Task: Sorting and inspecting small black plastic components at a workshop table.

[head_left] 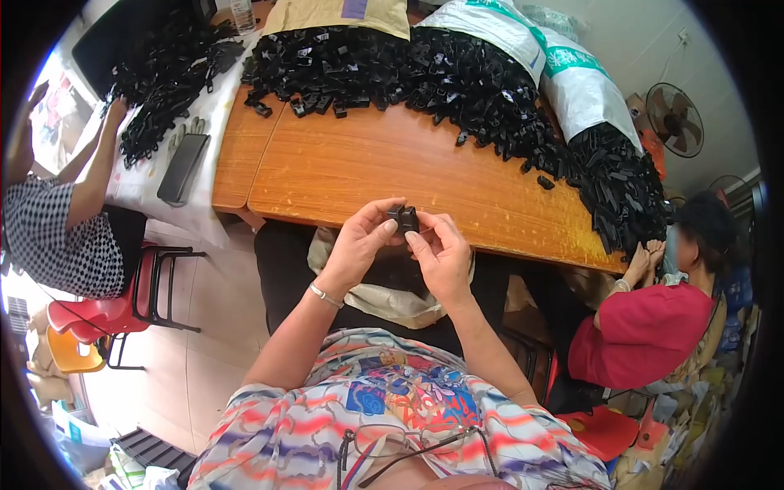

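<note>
Just past the near edge of the wooden table point(351, 163), both my hands meet around small black plastic parts point(402, 217). My left hand point(365, 237) pinches one side between thumb and fingers. From the other side, my right hand point(441, 255) grips with its thumb and fingertips. Whether the two black parts are joined or only touching, I cannot tell. Beneath my hands, a pale woven sack point(400, 306) lies open over my lap. Large heaps of similar black plastic parts point(327, 69) spread along the table's far side.
White and tan sacks point(482, 33) spill parts at the back. On the left, a person in a checked shirt point(65, 229) works at a cloth-covered table beside a dark tray point(184, 167). A person in a red shirt point(653, 327) sits at the right. A fan point(674, 120) stands behind.
</note>
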Motion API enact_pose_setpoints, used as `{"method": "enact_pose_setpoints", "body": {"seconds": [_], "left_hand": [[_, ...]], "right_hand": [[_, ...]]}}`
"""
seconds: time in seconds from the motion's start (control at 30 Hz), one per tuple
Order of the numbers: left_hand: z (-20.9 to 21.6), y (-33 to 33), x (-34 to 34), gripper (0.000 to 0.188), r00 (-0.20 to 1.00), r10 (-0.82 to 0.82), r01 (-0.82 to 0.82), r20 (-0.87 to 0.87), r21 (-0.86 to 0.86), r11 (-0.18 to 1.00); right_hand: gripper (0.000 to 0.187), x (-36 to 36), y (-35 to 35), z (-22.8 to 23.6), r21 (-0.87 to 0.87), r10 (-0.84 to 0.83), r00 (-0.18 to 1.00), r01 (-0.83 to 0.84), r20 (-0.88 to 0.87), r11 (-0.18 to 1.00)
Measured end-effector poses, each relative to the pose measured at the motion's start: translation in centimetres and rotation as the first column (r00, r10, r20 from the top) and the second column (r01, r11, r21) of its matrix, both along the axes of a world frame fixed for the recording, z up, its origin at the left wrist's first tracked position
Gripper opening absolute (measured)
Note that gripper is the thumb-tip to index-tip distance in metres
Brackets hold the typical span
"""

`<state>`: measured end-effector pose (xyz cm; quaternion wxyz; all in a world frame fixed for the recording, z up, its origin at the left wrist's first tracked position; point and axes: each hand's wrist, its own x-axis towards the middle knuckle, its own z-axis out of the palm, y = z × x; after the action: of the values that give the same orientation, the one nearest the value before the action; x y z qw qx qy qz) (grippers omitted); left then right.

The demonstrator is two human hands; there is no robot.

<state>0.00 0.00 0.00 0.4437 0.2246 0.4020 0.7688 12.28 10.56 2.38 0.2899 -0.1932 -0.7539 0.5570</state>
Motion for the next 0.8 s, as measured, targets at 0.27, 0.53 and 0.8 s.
{"method": "enact_pose_setpoints", "body": {"seconds": [0.27, 0.53, 0.8], "left_hand": [[0.0, 1.2, -0.4, 0.034, 0.989, -0.016, 0.004, -0.149, -0.082, 0.997], [-0.5, 1.1, -0.8, 0.034, 0.986, -0.066, 0.054, -0.154, -0.082, 0.995], [-0.4, 0.9, -0.5, 0.031, 0.98, -0.027, 0.02, -0.198, -0.038, 0.999]], "right_hand": [[0.026, -0.3, 1.6, -1.2, 0.151, -0.057, 0.997, 0.065, -0.054, 0.986], [0.027, 0.1, 1.5, -1.4, -0.013, -0.03, 0.998, 0.029, -0.053, 0.999], [0.023, -0.2, 1.2, -1.8, 0.301, -0.084, 0.994, 0.103, -0.076, 0.948]]}}
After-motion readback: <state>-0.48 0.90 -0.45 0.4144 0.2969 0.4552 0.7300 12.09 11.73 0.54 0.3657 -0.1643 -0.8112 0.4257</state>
